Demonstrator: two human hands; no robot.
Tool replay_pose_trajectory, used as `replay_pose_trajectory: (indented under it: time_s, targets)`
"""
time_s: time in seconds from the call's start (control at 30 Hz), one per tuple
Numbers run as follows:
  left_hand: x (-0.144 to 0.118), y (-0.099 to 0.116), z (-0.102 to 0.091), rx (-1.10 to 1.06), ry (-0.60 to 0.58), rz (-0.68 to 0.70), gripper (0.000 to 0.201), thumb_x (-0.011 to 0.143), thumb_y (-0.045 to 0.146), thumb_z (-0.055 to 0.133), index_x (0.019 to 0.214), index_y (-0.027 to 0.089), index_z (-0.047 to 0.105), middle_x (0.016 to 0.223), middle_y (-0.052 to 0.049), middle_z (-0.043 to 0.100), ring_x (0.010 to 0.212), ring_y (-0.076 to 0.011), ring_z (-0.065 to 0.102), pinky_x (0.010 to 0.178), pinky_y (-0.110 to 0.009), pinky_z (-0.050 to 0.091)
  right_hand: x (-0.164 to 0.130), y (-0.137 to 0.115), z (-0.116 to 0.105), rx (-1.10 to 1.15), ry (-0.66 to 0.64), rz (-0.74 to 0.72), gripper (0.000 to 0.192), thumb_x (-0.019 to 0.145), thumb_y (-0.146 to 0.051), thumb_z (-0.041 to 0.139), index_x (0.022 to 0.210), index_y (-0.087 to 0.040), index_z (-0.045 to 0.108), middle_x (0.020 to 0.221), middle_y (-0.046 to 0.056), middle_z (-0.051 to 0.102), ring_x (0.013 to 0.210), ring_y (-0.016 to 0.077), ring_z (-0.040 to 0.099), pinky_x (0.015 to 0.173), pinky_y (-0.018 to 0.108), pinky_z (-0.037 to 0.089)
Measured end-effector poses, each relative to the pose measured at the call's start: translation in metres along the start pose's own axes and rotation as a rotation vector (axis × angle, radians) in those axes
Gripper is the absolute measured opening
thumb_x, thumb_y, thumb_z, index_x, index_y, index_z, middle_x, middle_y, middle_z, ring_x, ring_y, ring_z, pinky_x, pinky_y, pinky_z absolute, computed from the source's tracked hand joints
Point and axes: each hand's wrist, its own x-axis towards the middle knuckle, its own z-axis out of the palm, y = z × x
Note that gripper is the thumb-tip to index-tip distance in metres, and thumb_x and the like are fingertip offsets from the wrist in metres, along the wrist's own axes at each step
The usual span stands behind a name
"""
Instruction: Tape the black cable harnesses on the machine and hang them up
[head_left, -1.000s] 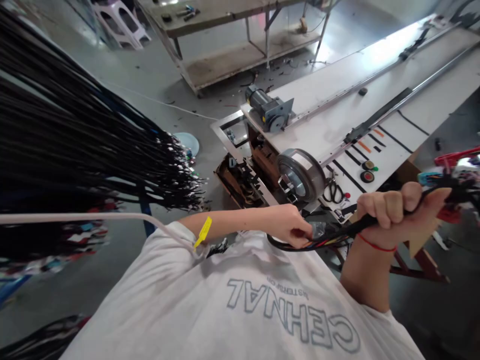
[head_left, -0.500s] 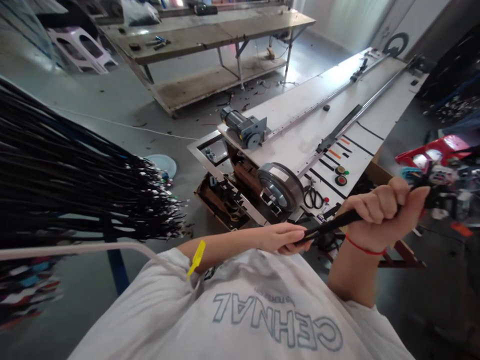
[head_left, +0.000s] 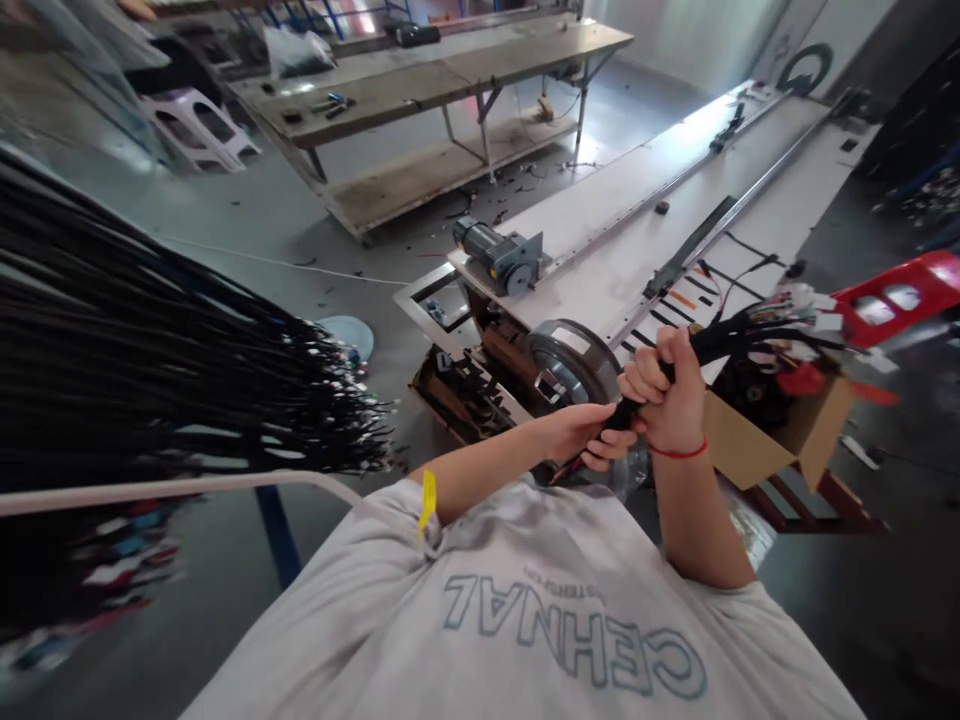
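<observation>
Head view: both hands close round a black cable bundle (head_left: pixel 720 342), right hand (head_left: pixel 667 392) fisted above, left hand (head_left: pixel 581 437) pinching below. Beyond the bundle runs a long white bench (head_left: pixel 645 215) over grey floor (head_left: pixel 262 235); hanging black cables (head_left: pixel 150 370) fill the room left of it.

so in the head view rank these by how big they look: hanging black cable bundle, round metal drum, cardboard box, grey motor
1. hanging black cable bundle, though nearest the camera
2. cardboard box
3. round metal drum, close to the box in apparent size
4. grey motor
</observation>
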Motion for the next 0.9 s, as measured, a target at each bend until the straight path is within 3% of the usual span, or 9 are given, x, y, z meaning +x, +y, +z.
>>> replay_pose_trajectory:
  time_s: [0.07, 0.13, 0.27, 0.33, 0.5, 0.6, 0.7, 0.8, 0.9]
  targets:
    - [0.002, -0.002, -0.008, 0.036, -0.015, -0.081, 0.036, 0.092, 0.049, 0.043, 0.083, 0.016, 0.053, 0.056, 0.008, 0.019, 0.041, -0.0077, 0.013, 0.038, -0.020, 0.011, 0.001, 0.007, -0.001, 0.008, -0.022, 0.001, 0.054, 0.078, -0.057, 0.067, 0.065, -0.023, 0.028, 0.043, -0.013, 0.018, 0.033, 0.0051, 0.012, 0.033, 0.016, 0.021]
    - [0.003, -0.007, -0.010, 0.142, 0.039, -0.039, 0.039, 0.092, 0.053, 0.039, 0.079, 0.017, 0.050, 0.056, 0.009, 0.018, 0.041, -0.0077, 0.013, 0.039, -0.020, 0.012, 0.003, 0.017, -0.001, -0.003, 0.027, -0.040, 0.053, 0.078, -0.057, 0.068, 0.065, -0.023, 0.030, 0.043, -0.013, 0.020, 0.032, 0.0047, 0.015, 0.032, 0.016, 0.021]
    - [-0.008, -0.018, -0.009, 0.652, 0.457, 0.275, 0.035, 0.092, 0.050, 0.044, 0.077, 0.018, 0.044, 0.059, 0.006, 0.034, 0.049, -0.0079, 0.030, 0.048, -0.021, 0.026, 0.016, 0.036, -0.009, -0.078, 0.255, -0.088, 0.042, 0.074, -0.047, 0.076, 0.073, -0.023, 0.041, 0.046, -0.013, 0.030, 0.034, 0.0049, 0.028, 0.035, 0.017, 0.028]
    - [-0.025, -0.019, -0.014, 0.925, 0.591, 0.322, 0.032, 0.093, 0.045, 0.044, 0.077, 0.018, 0.045, 0.063, 0.005, 0.042, 0.056, -0.0089, 0.038, 0.055, -0.022, 0.032, 0.024, 0.036, -0.021, -0.041, 0.307, -0.037, 0.039, 0.070, -0.040, 0.080, 0.076, -0.022, 0.046, 0.051, -0.012, 0.038, 0.038, 0.0057, 0.038, 0.039, 0.018, 0.037]
    - [-0.090, -0.013, -0.041, 1.016, 0.393, 0.052, 0.038, 0.094, 0.048, 0.038, 0.076, 0.018, 0.052, 0.063, 0.003, 0.049, 0.058, -0.0109, 0.043, 0.059, -0.024, 0.038, 0.019, 0.036, -0.046, 0.213, 0.340, 0.087, 0.033, 0.073, -0.044, 0.074, 0.082, -0.018, 0.056, 0.063, -0.008, 0.049, 0.044, 0.0029, 0.041, 0.047, 0.017, 0.044]
    - [-0.135, -0.004, -0.056, 0.992, 0.245, -0.242, 0.045, 0.087, 0.056, 0.050, 0.063, 0.018, 0.055, 0.051, 0.002, 0.048, 0.051, -0.0112, 0.042, 0.054, -0.024, 0.036, -0.007, 0.073, -0.030, 0.106, 0.258, 0.203, 0.031, 0.074, -0.043, 0.074, 0.087, -0.018, 0.061, 0.057, -0.008, 0.048, 0.038, 0.0022, 0.031, 0.038, 0.015, 0.031]
    - [-0.181, -0.001, -0.064, 0.925, 0.169, -0.521, 0.046, 0.075, 0.061, 0.063, 0.061, 0.018, 0.060, 0.050, 0.001, 0.053, 0.049, -0.0119, 0.044, 0.050, -0.024, 0.036, -0.033, 0.126, -0.009, -0.026, -0.001, 0.586, 0.031, 0.074, -0.044, 0.074, 0.084, -0.017, 0.064, 0.050, -0.006, 0.048, 0.036, 0.0036, 0.026, 0.034, 0.016, 0.021]
    - [-0.218, -0.007, -0.069, 0.866, 0.244, -0.609, 0.050, 0.072, 0.067, 0.062, 0.067, 0.018, 0.064, 0.055, 0.001, 0.056, 0.052, -0.0123, 0.047, 0.052, -0.023, 0.037, -0.032, 0.166, -0.009, 0.073, -0.108, 0.832, 0.028, 0.075, -0.042, 0.073, 0.081, -0.016, 0.064, 0.046, -0.009, 0.041, 0.035, 0.0027, 0.022, 0.034, 0.015, 0.023]
    - [-0.234, -0.017, -0.075, 0.943, 0.496, -0.488, 0.055, 0.076, 0.070, 0.053, 0.069, 0.016, 0.064, 0.055, 0.001, 0.052, 0.054, -0.0117, 0.044, 0.055, -0.023, 0.036, 0.002, 0.189, -0.021, 0.218, 0.051, 0.718, 0.027, 0.076, -0.041, 0.071, 0.080, -0.017, 0.060, 0.047, -0.012, 0.033, 0.034, 0.0018, 0.022, 0.035, 0.013, 0.026]
